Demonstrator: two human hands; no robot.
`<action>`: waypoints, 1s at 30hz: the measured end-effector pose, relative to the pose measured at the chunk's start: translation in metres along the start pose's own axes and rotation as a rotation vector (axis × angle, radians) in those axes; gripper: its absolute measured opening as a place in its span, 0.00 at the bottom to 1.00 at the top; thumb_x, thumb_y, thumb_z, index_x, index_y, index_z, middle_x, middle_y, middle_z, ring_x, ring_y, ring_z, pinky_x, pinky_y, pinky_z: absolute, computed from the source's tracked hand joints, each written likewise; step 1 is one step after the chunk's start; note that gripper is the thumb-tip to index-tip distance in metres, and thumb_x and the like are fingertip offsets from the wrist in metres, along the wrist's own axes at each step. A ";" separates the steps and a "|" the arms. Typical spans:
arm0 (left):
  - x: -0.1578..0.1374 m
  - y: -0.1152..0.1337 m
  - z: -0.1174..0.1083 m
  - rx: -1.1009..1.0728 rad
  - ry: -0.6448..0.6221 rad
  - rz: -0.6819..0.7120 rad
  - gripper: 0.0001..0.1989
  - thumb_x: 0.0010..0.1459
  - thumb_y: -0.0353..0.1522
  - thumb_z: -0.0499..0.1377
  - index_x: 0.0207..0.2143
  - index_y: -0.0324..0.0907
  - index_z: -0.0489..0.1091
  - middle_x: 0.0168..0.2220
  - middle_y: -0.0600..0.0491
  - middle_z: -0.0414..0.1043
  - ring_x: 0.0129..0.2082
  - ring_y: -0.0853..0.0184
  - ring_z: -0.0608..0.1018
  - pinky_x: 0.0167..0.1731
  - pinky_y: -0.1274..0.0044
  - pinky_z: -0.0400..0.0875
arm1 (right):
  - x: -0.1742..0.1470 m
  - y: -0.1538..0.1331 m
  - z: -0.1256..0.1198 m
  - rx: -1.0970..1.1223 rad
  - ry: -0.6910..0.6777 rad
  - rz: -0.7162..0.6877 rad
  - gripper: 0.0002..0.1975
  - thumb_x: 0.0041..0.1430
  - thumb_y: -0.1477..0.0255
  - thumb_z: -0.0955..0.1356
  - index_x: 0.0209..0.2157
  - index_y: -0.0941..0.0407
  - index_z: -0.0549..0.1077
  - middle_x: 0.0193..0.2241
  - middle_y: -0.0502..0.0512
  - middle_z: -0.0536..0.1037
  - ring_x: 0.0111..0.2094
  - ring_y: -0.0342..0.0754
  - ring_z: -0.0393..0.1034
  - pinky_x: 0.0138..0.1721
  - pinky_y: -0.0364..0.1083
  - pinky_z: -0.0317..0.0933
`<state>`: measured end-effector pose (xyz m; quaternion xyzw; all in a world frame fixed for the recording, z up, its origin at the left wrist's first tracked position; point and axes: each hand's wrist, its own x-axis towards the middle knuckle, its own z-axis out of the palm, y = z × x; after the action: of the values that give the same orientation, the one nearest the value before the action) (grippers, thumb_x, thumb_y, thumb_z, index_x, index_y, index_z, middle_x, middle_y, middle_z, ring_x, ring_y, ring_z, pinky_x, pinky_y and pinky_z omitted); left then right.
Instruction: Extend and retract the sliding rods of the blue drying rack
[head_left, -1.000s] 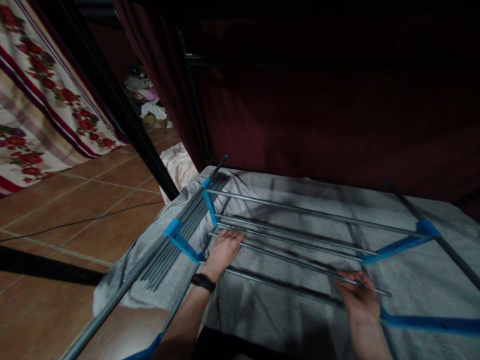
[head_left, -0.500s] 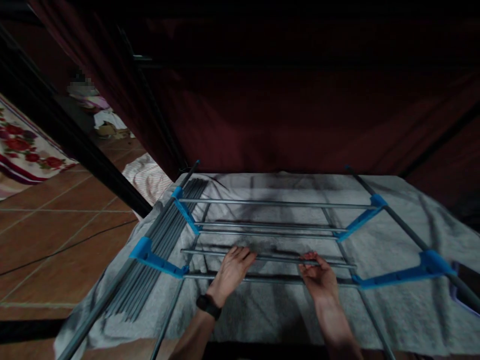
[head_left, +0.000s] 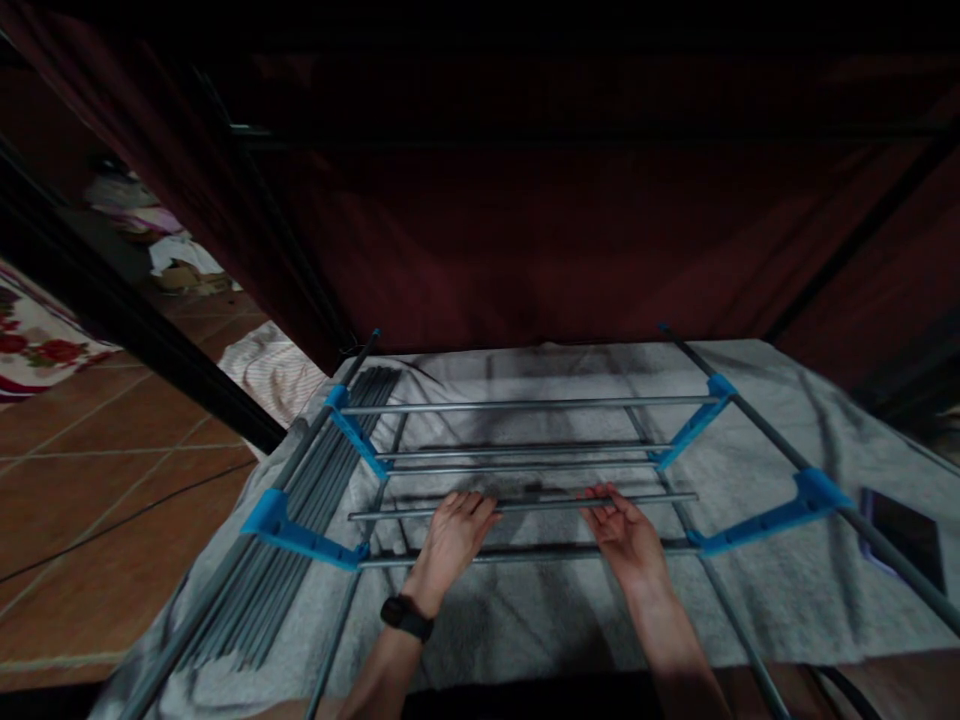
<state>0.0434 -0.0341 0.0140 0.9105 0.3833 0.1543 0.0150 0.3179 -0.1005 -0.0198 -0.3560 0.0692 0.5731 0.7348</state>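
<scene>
Both my hands hold a loose grey metal tube point(head_left: 536, 505) above a half-built rack of grey tubes and blue brackets. My left hand point(head_left: 454, 530), with a black band on its wrist, has its fingers closed over the tube left of its middle. Palm up, my right hand point(head_left: 624, 530) pinches the tube right of the middle. The tube's two ends stick out free, the right one slightly higher in view. Below it runs a fixed crossbar point(head_left: 540, 554) between the near left blue bracket point(head_left: 304, 535) and the near right blue bracket point(head_left: 780, 522).
A bundle of grey tubes point(head_left: 300, 530) lies along the left on a grey blanket point(head_left: 525, 630). Beyond the rack's right side tube lies a phone point(head_left: 900, 535). A dark red curtain point(head_left: 510, 240) hangs behind. To the left are a black post point(head_left: 150, 310) and tiled floor point(head_left: 112, 480).
The held tube has tilted: its right end has risen and its left end has dropped. Both hands keep hold of it. My view has turned slightly right, showing more of the phone.
</scene>
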 end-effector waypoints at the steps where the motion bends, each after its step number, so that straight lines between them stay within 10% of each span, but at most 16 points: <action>1: 0.001 0.000 -0.001 -0.003 -0.002 -0.002 0.13 0.70 0.37 0.51 0.44 0.44 0.74 0.36 0.51 0.76 0.38 0.62 0.76 0.41 0.69 0.65 | 0.001 -0.001 -0.001 -0.027 0.001 0.001 0.10 0.48 0.77 0.74 0.35 0.54 0.76 0.33 0.50 0.81 0.39 0.49 0.79 0.41 0.49 0.77; 19: 0.015 -0.003 -0.010 0.138 -0.051 0.046 0.09 0.70 0.36 0.51 0.41 0.44 0.69 0.38 0.53 0.72 0.38 0.66 0.73 0.42 0.72 0.62 | 0.029 -0.030 -0.026 -0.139 0.143 -0.104 0.06 0.59 0.77 0.68 0.33 0.54 0.77 0.36 0.53 0.80 0.40 0.45 0.79 0.42 0.45 0.77; 30: -0.014 -0.038 -0.015 0.215 -0.103 -0.170 0.09 0.67 0.28 0.50 0.39 0.40 0.71 0.36 0.50 0.74 0.38 0.63 0.74 0.45 0.70 0.62 | 0.049 -0.042 -0.052 -0.162 0.260 -0.045 0.12 0.64 0.75 0.65 0.27 0.49 0.74 0.30 0.48 0.75 0.32 0.41 0.78 0.43 0.46 0.75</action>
<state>0.0033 -0.0189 0.0189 0.8779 0.4720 0.0635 -0.0500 0.3875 -0.0968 -0.0651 -0.4868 0.1093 0.5094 0.7011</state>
